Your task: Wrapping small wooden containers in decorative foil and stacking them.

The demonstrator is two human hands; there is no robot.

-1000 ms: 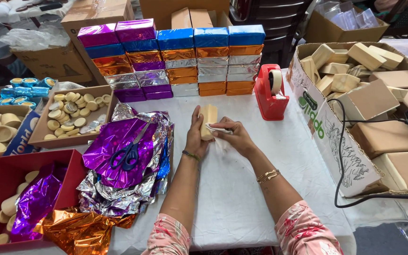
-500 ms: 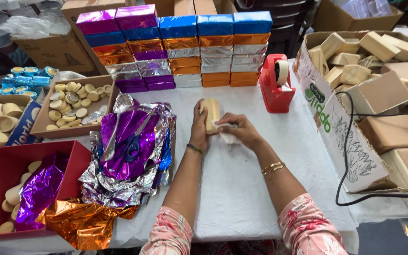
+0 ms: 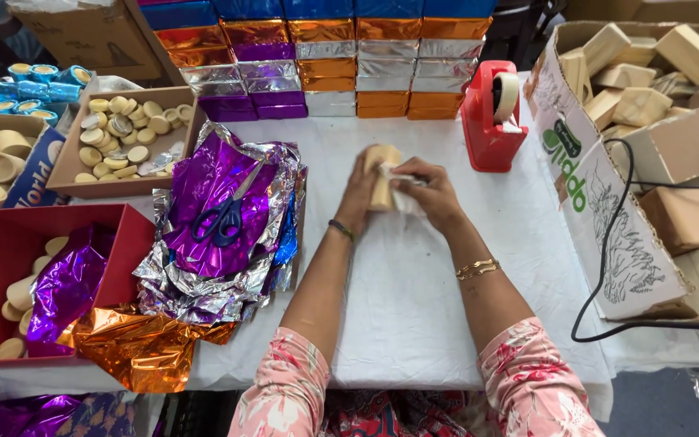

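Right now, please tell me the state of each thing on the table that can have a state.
Tan block: upright, held between both hands, bare.
Left hand: grip closed on the tan block.
Right hand: pressing white paper against the block.
Scissors: shut, lying on the foil sheets.
Tape dispenser: upright, roll loaded.
Foil-wrapped boxes: wrapped, stacked.
Cardboard tray: open, filled with round pieces.

head view, steeply down over table (image 3: 414,324)
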